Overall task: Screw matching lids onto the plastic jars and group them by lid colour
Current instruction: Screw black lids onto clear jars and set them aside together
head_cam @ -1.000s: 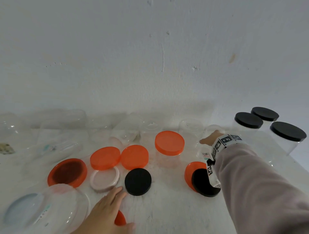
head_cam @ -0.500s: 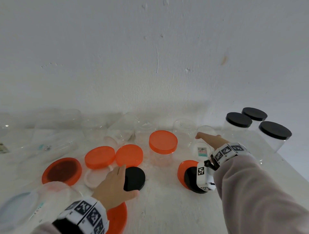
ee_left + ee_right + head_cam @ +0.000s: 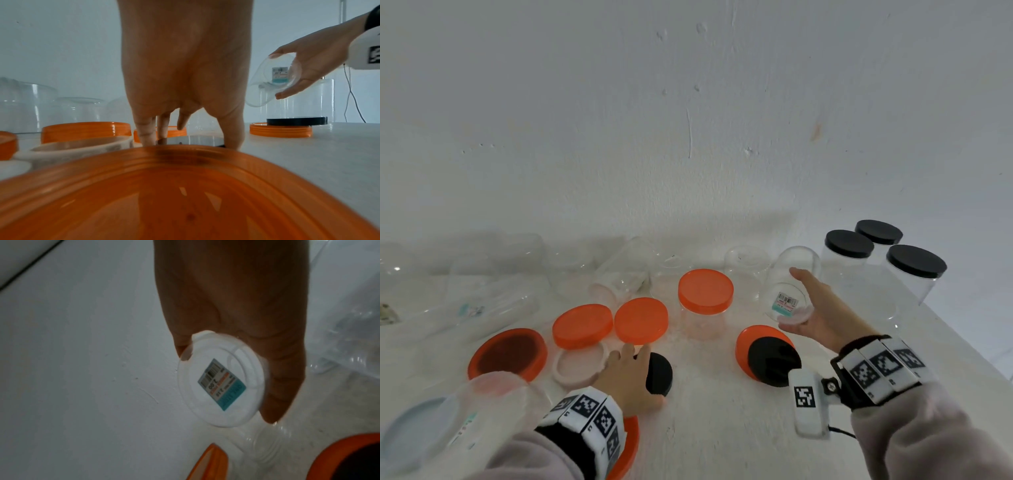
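- A small clear jar [image 3: 789,289], right of centre in the head view, is tilted, held off the table by the right hand [image 3: 822,313] with fingers curled around it.
- The left hand [image 3: 628,375], lower centre, pinches a black lid [image 3: 659,373] lying on the table.
- An orange-lidded jar [image 3: 705,298] stands between them; three black-lidded jars [image 3: 887,253] stand at the far right.

I'm looking at a white table [image 3: 722,428] against the wall. On it: loose orange lids [image 3: 582,325], a black lid [image 3: 659,373], a pale ring lid [image 3: 580,365], an orange-capped jar [image 3: 705,301], open clear jars [image 3: 746,270] behind, three black-lidded jars [image 3: 914,274] far right.
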Motion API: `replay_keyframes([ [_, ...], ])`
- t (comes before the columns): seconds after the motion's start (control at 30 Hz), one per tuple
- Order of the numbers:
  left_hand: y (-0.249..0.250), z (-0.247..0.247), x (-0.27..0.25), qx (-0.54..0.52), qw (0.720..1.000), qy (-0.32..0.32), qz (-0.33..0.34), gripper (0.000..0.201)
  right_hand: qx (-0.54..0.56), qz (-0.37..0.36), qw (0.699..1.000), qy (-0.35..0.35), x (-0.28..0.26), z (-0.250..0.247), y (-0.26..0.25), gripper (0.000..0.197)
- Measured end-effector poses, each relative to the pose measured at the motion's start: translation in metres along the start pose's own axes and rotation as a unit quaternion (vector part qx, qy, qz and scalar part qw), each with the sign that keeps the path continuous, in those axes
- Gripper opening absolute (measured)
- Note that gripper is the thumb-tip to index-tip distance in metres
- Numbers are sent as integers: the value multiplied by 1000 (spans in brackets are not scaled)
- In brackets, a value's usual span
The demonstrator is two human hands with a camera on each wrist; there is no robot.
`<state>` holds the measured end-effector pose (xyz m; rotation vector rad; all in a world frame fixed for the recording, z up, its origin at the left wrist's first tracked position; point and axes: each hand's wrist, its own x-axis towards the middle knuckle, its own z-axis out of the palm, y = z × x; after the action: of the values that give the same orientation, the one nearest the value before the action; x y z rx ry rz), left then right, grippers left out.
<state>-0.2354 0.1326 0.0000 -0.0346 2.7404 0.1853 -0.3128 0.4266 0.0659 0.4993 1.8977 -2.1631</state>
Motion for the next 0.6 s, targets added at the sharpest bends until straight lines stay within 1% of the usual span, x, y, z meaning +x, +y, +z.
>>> replay_keyframes([
  [0.1, -6, 1, -3, -8, 999, 37, 18, 93, 60, -16, 996, -57, -26, 2, 4, 53],
  [0.2, -10, -2, -6, -37, 996, 82, 29, 97, 106, -3, 988, -116, -47, 5, 10, 52],
  [0.27, -11, -6, -8, -70, 990, 120, 33, 95, 101, 7, 981, -167, -55, 9, 19, 50],
  [0.3, -11, -9, -9, -97, 985, 136, 36, 95, 90, 6, 977, -191, -57, 11, 23, 54],
  [0.33, -11, -12, -11, -138, 978, 150, 39, 96, 73, 5, 975, -208, -58, 13, 28, 65],
  [0.4, -12, -20, -16, -236, 955, 174, 46, 100, 9, 3, 978, -207, -61, 21, 36, 87],
  [0.43, -12, -25, -19, -277, 941, 185, 52, 102, -30, -3, 979, -204, -63, 26, 40, 92],
  [0.5, -10, -36, -25, -341, 915, 205, 65, 105, -90, -25, 973, -210, -64, 35, 49, 92],
  [0.57, -8, -44, -31, -393, 890, 219, 73, 108, -157, -51, 961, -223, -64, 42, 58, 95],
  [0.6, -8, -47, -33, -418, 878, 222, 74, 108, -202, -61, 950, -232, -65, 45, 62, 98],
])
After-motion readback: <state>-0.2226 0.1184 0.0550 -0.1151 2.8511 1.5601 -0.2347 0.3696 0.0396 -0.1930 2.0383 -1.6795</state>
